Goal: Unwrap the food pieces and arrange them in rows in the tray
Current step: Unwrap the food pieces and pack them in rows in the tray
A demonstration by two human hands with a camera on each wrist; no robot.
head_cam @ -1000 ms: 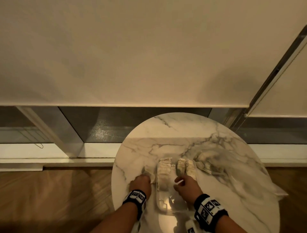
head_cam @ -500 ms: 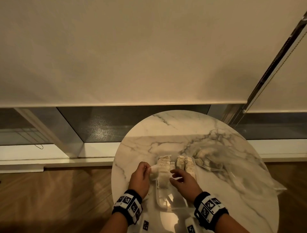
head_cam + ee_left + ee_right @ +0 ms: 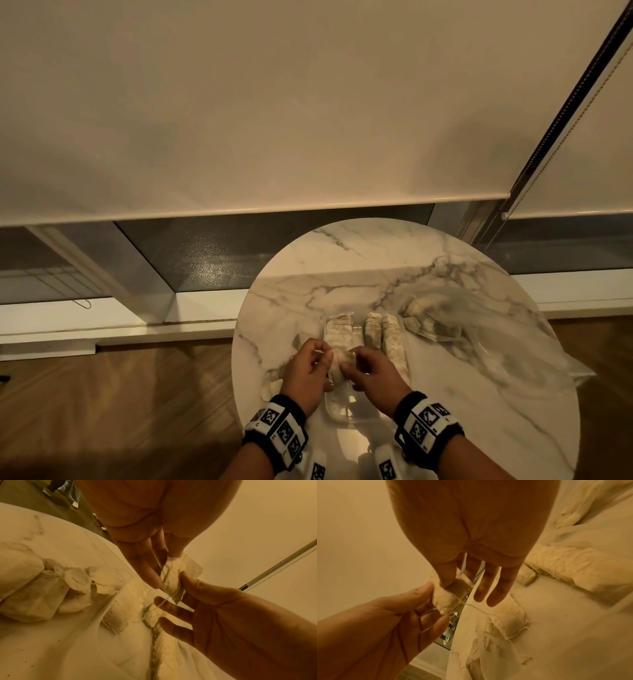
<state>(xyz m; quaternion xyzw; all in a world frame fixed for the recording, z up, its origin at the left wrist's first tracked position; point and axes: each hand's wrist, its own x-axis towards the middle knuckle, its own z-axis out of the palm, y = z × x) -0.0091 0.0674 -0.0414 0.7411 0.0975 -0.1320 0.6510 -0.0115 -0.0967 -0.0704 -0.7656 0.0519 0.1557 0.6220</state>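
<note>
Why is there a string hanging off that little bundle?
Nothing is broken. The loose string dangles from the wrapped piece that both hands, left and right, pinch above the tray; it looks part-untied.

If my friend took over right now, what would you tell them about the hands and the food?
Left hand and right hand: both pinch one wrapped piece between them, above the near part of the clear tray. A loose thread hangs from the piece.
Done: rows of pieces already lie in the far part of the tray.
Left: finish unwrapping this piece and set it in a row. More wrapped pieces wait on the marble table, to the right of the tray, in a plastic bag.
</note>
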